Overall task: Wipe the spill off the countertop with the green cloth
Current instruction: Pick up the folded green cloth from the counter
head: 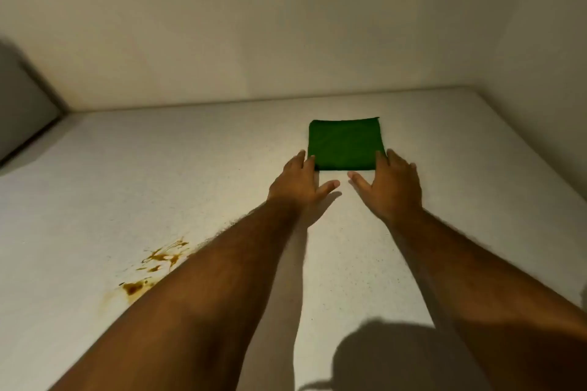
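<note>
Head cam looks down on the green cloth [346, 144], folded into a neat square and lying flat toward the far side of the countertop [444, 200], a bit right of centre and not far from the back wall [286, 25]. Folded like that it makes a thick pad, so I'd guess it's set up for wiping, not just dumped there.

Both hands are at its near corners. The left hand [300, 186] is spread open with fingertips touching the near-left corner; the right hand [392, 186] is open too, fingers resting along the near-right edge. Neither one has actually closed on the cloth yet, looks more like lining up to pick it up or slide it.

The spill [152, 270] is well apart from all this, brown splatter on the near-left part of the counter, partly hidden behind the left forearm. So the cloth has to travel back and left before any wiping happens.
</note>
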`<state>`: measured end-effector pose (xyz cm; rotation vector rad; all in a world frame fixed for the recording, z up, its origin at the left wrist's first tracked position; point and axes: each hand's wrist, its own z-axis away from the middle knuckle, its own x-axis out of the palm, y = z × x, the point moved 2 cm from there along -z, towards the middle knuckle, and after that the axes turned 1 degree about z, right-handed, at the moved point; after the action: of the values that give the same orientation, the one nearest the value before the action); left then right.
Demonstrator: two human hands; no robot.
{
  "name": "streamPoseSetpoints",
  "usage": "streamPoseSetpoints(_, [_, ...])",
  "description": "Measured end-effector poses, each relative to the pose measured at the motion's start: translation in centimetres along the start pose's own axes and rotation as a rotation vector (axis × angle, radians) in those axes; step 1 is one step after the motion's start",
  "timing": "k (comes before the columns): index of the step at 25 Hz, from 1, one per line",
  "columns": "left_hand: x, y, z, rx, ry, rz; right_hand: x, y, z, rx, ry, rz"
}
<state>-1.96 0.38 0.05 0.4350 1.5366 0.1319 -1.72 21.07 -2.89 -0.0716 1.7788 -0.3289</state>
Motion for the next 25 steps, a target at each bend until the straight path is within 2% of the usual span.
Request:
streamPoseSetpoints(2, [0.5,0.5,-1.8,-0.09,-0.018,0.055,-0.2,1.4,-1.9,0.05,0.077,-0.063])
streamPoseSetpoints(5, [1.1,0.5,-4.3,-0.187,-0.022,0.165,-0.2,2.1,-4.6,0.079,0.118,0.008])
streamPoseSetpoints(8, [1.4,1.3,-6.2,-0.261,0.033,0.302,0.4,1.5,-6.0,0.093,0.052,0.005])
streamPoseSetpoints(14, [1.4,1.0,-9.3,-0.428,0.162,0.725,2.2,-0.2,-7.4,0.125,-0.048,-0.201])
streamPoseSetpoints(17, [1.1,1.1,-10.2,-0.491,0.211,1.023,1.5,-0.5,-7.7,0.149,-0.031,-0.139])
streamPoseSetpoints(19, [0.8,2.0,-10.2,-0.472,0.219,1.178,0.6,-1.0,-7.9,0.094,-0.049,-0.114])
streamPoseSetpoints(22, [-0.7,4.2,-10.2,-0.376,0.223,1.232,-0.2,-3.0,-7.9,-0.065,-0.224,-0.218])
streamPoseSetpoints(24, [-2.7,5.7,-9.7,-0.309,0.197,1.314,-0.5,-4.2,-7.6,-0.115,-0.288,-0.417])
streamPoseSetpoints(25, [-3.8,6.3,-9.3,-0.281,0.189,1.351,-0.8,-4.5,-7.2,-0.102,-0.287,-0.603])
